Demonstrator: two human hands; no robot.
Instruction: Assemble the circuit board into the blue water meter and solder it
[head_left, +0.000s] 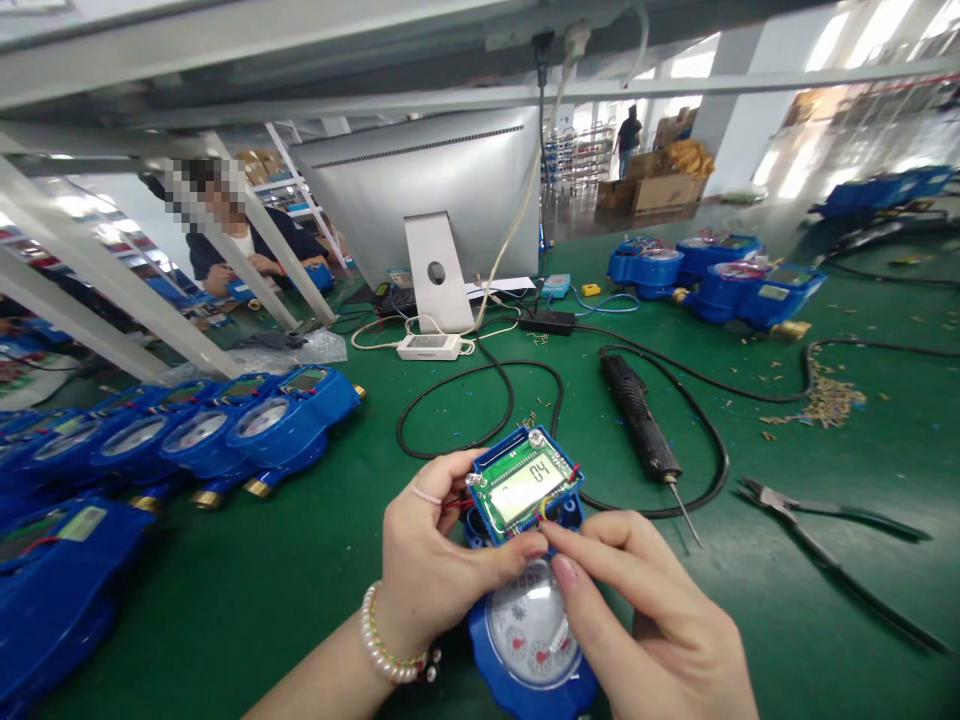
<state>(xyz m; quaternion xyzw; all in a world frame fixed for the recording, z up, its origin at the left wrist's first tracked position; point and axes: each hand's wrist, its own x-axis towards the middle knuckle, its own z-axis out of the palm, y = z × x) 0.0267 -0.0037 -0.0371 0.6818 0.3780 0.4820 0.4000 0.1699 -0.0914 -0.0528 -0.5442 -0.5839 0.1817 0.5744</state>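
Note:
Close in front of me is a blue water meter (pixel 532 640) with a round clear dial. Its upper housing lies open, showing a green circuit board with a lit display (pixel 529 490) that reads 04. My left hand (pixel 442 560) wraps around the housing's left side, thumb across its lower edge. At that lower edge, beside a yellow wire (pixel 544 510), the index finger of my right hand (pixel 645 610) presses in, with the thumb over the dial. Whether those fingertips pinch a wire or a small part is hidden.
Several blue water meters (pixel 262 420) line the left side; more (pixel 742 280) stand at the back right. A black electric screwdriver (pixel 637 415), cutting pliers (pixel 832 540) and loose screws (pixel 829 400) lie to the right. Cables cross behind, before a monitor (pixel 435 200). Another person sits beyond the frame posts.

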